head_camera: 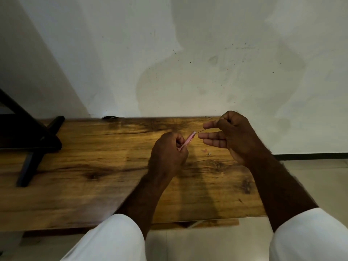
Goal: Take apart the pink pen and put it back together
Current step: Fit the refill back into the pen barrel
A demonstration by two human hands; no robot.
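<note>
My left hand (pixel 169 153) is closed around the pink pen barrel (pixel 188 140), which points up and to the right above the wooden table (pixel 94 157). My right hand (pixel 231 134) pinches a thin dark refill (pixel 204 130) between thumb and forefinger, its other fingers stretched out. The refill's tip sits right at the barrel's open end. Two small loose pen parts lie on the table under my hands: a pink piece (pixel 204 150) and a small whitish piece (pixel 209 153).
A black stand (pixel 37 147) with angled legs occupies the table's left end. A dark flat object (pixel 111 117) lies at the table's far edge against the white wall. Tiled floor shows to the right and below the table's near edge.
</note>
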